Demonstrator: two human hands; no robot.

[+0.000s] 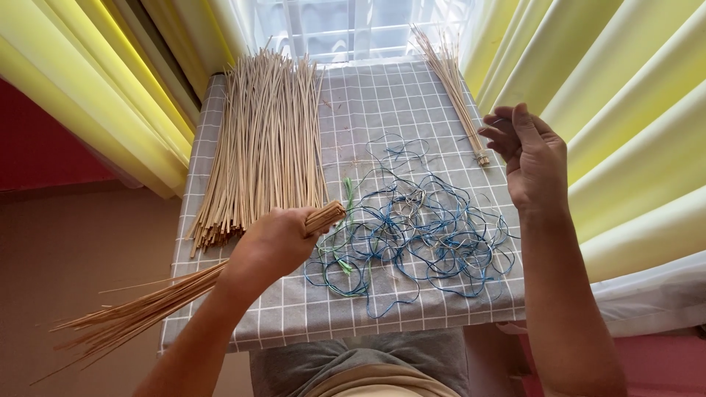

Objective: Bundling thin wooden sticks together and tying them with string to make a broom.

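Your left hand (273, 242) fist-grips a bundle of thin tan sticks (147, 305) near its cut end over the grey checked tablecloth (368, 95), keeping them gathered. Your right hand (531, 158) hovers empty, fingers loosely curled, above tangled blue string (412, 228).

Blue string tangle (415, 220) fills table centre; bare cloth (368, 103) beyond.

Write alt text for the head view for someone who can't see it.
The left hand grips a bundle of thin sticks over a grey checked tablecloth; the right hand hovers empty. Tangled blue cord lies between a loose stick pile and a small tied bundle.
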